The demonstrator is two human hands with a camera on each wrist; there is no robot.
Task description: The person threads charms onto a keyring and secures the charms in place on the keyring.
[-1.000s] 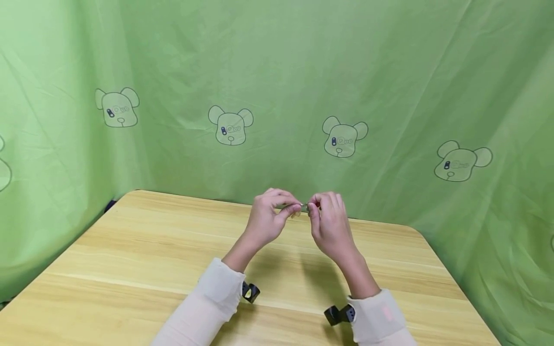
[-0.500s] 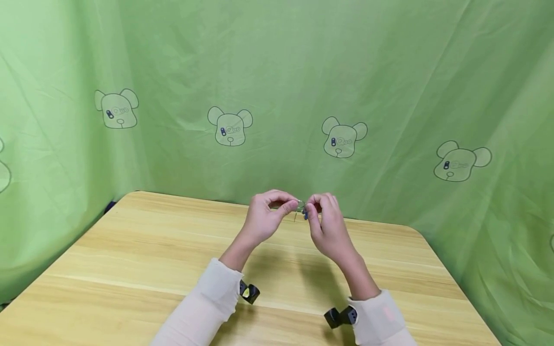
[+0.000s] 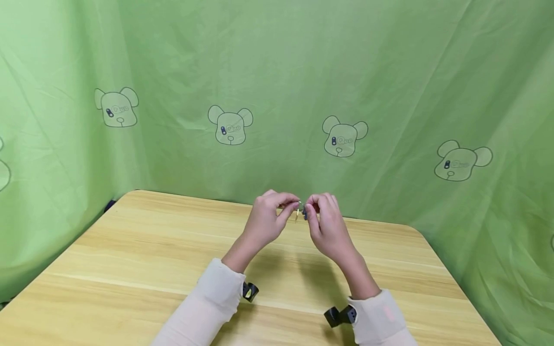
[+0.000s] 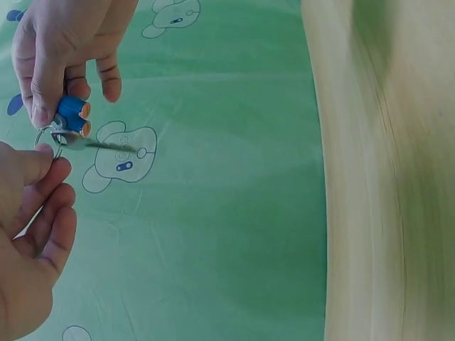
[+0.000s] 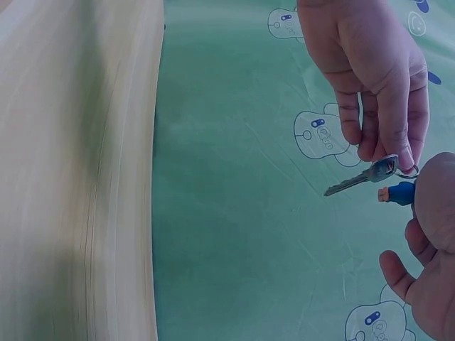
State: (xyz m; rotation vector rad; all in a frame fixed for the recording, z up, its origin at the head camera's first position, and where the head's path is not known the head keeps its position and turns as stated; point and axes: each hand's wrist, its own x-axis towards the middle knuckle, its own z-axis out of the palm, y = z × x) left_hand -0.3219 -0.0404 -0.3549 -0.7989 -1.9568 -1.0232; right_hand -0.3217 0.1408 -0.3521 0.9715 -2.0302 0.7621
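Observation:
My left hand (image 3: 265, 218) pinches a thin metal key ring (image 4: 39, 135) between thumb and index finger. A silver key (image 5: 370, 176) hangs from that ring, pointing down toward the table. Opposite it, my right hand (image 3: 330, 225) grips a small blue figure-shaped keychain charm (image 4: 73, 114) with orange ends, seen protruding below the fingertips. The fingertips of both hands are close together at the ring, raised over the far edge of the table. In the right wrist view the right hand's fingertips are partly out of frame.
The light wooden table (image 3: 173, 269) spreads beneath both forearms. Green cloth (image 3: 277, 72) printed with bear heads hangs behind the table and along its sides. Black wrist mounts (image 3: 339, 316) stick out from the sleeves.
The blue charm, largely hidden a second ago, has come into sight under the right fingers. The key now hangs down between the hands. The left fingers have shifted slightly on the ring.

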